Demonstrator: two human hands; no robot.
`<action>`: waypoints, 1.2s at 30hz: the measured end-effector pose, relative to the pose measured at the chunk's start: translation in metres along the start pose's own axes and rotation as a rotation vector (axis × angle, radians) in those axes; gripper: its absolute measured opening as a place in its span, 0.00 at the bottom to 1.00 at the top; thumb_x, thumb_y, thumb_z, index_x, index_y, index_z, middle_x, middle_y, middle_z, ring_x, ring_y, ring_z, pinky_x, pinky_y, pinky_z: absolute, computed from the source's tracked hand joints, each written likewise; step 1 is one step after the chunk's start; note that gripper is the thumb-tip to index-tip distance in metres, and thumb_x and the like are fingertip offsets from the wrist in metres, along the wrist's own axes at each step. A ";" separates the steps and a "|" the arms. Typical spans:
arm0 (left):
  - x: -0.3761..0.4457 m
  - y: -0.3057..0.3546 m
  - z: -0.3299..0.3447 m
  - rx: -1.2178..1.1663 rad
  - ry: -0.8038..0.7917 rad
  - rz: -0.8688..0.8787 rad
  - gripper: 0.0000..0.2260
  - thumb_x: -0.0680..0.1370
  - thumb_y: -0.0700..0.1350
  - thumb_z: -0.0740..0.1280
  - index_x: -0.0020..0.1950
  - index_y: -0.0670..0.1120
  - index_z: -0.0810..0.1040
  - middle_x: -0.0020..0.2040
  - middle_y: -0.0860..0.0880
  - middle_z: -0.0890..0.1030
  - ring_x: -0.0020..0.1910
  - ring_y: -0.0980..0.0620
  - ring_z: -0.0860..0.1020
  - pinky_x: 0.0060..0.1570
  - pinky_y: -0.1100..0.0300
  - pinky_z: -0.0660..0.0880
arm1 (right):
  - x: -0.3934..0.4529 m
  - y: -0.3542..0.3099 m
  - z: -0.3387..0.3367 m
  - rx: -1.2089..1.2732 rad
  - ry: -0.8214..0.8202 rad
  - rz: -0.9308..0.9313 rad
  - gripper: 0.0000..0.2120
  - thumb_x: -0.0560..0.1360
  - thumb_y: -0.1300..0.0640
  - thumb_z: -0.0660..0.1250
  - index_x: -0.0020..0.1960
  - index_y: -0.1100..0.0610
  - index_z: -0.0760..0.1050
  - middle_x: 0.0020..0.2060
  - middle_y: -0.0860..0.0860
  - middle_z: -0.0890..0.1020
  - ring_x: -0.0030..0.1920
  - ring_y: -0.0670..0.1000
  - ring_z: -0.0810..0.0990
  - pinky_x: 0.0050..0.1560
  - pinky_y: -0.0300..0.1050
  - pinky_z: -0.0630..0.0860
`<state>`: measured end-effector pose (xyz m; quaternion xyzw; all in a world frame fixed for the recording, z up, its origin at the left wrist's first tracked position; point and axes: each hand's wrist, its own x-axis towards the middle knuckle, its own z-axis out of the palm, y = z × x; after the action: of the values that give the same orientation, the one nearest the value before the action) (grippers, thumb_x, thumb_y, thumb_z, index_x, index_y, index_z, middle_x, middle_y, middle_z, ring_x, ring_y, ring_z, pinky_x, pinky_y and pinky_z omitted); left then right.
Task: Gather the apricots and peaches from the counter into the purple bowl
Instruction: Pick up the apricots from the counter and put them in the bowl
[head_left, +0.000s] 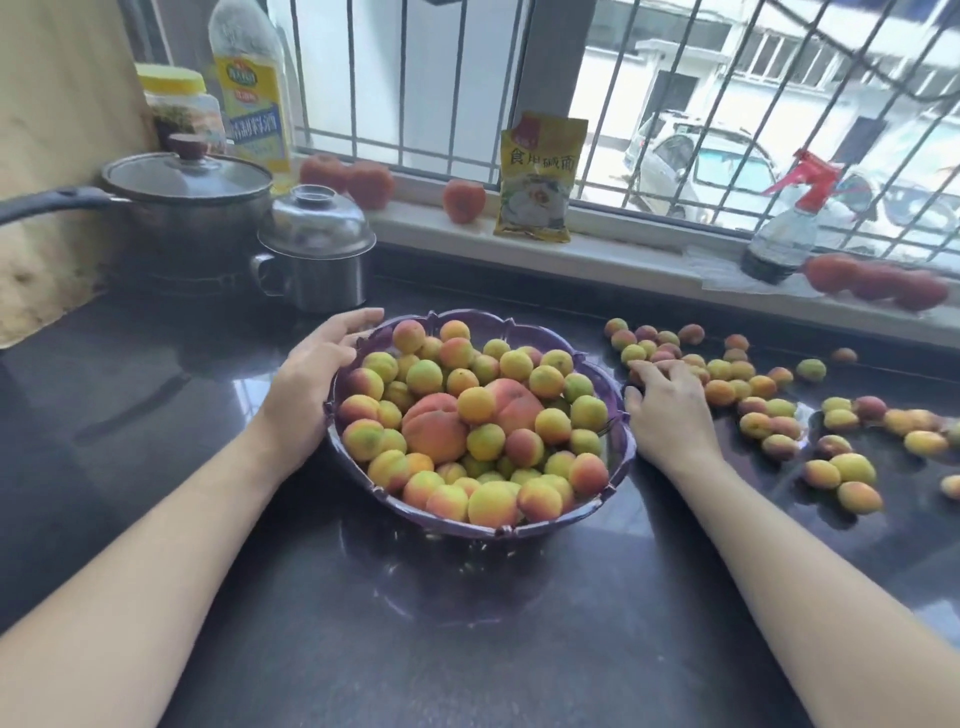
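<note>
Purple bowl (621, 447) heaped with apricots (485, 441), two peaches (435, 427). Left hand (311, 384) relaxed on rim; right hand (670, 410) cupping loose apricots (763, 387) on counter (571, 623).

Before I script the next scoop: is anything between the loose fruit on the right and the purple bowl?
Nothing visible blocks it. The right hand rests on the nearest loose apricots, beside the purple bowl; only bare counter lies between. The bowl is already heaped above its rim, and the left hand steadies its far side.
</note>
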<state>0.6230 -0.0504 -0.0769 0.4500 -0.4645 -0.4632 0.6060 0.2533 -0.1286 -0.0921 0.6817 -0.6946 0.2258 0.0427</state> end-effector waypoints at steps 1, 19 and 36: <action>-0.003 0.001 0.001 -0.003 -0.005 -0.001 0.23 0.75 0.43 0.59 0.68 0.45 0.80 0.62 0.43 0.86 0.63 0.44 0.84 0.62 0.49 0.81 | 0.001 -0.001 -0.001 0.003 -0.009 0.020 0.20 0.81 0.54 0.61 0.72 0.55 0.73 0.65 0.61 0.74 0.65 0.63 0.71 0.69 0.59 0.68; -0.119 0.019 0.094 0.330 0.511 0.064 0.27 0.79 0.44 0.52 0.78 0.58 0.70 0.75 0.54 0.70 0.72 0.59 0.69 0.76 0.58 0.63 | -0.013 0.011 -0.045 0.639 -0.029 0.082 0.11 0.82 0.57 0.66 0.63 0.57 0.78 0.53 0.56 0.83 0.52 0.58 0.81 0.52 0.46 0.78; -0.125 0.030 0.075 0.199 0.611 -0.015 0.19 0.74 0.52 0.60 0.65 0.60 0.74 0.63 0.50 0.77 0.57 0.52 0.80 0.69 0.41 0.75 | -0.066 -0.092 -0.117 0.138 -0.405 -0.531 0.11 0.75 0.53 0.70 0.57 0.51 0.78 0.49 0.47 0.79 0.52 0.51 0.75 0.53 0.49 0.75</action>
<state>0.5361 0.0681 -0.0537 0.6288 -0.3009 -0.2633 0.6669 0.3180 -0.0209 0.0117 0.8710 -0.4705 0.1134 -0.0852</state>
